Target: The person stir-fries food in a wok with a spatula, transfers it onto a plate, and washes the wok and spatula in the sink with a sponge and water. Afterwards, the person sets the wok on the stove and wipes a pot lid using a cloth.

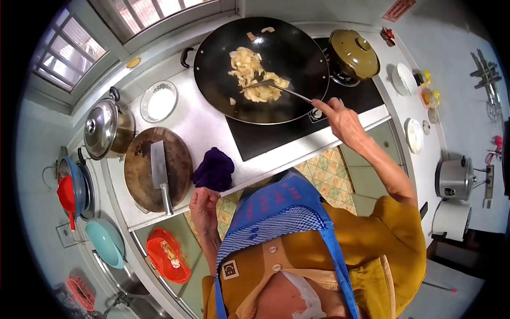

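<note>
In the head view, the right hand (345,123) grips a spatula (291,92), its tip in the food (247,65) inside the wok (212,80), ahead and leftward. The left hand (205,206) is curled; its grip cannot be told. A purple cloth (214,170) lies just ahead, beside the board (135,170) bearing a cleaver (158,165).

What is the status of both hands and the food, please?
Right hand: grip closed on spatula. Food: in wok, at spatula's tip. Left hand: near purple cloth. Knife: on board, away from wok.
</note>
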`<state>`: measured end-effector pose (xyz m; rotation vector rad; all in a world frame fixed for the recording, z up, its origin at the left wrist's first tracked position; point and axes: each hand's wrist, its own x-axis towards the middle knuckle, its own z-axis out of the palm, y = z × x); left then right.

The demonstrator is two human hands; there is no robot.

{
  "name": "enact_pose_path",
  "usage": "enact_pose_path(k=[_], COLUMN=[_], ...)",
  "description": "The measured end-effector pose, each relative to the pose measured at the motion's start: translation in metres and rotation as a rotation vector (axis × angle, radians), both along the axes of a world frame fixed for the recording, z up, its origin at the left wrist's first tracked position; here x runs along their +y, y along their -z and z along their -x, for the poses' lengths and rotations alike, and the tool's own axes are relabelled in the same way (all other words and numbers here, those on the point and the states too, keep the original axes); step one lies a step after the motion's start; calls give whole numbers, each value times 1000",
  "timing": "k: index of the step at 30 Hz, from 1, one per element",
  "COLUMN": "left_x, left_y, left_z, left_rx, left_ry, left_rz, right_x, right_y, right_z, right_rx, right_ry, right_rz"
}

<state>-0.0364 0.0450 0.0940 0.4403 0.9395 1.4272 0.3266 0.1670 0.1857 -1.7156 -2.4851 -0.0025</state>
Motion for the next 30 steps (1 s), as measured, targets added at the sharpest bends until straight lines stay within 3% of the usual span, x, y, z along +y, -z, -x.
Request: enact_pose_path(k=[2, 10, 16, 18, 20, 24, 28, 29, 30], left_x=[8, 31, 17, 12, 10, 10, 18, 21, 21], left_y=[1, -5, 13, 14, 13, 8, 5, -9, -7], left_z=[1, -17, -12, -9, -6, -6, -16, -25, -24], left_rx=[-40, -89, -99, -99, -97, -87, -161, -267, -320], left_ry=[46, 78, 16, 11, 2, 15, 26, 1, 13], left_rz=[-50, -39, 33, 84, 133, 124, 63, 70, 31], right_x=[6, 127, 51, 13, -1, 13, 38, 46, 62], right_y=[1, 44, 61, 43, 44, 97, 176, 196, 208], right_z=[-14, 7, 38, 24, -6, -86, -90, -94, -100], right_rx=[135, 81, -23, 30, 316, 51, -16, -42, -135], right_ry=[25, 199, 93, 22, 141, 406, 232, 217, 163], right_rz=[-37, -361, -58, 182, 114, 127, -98, -71, 115])
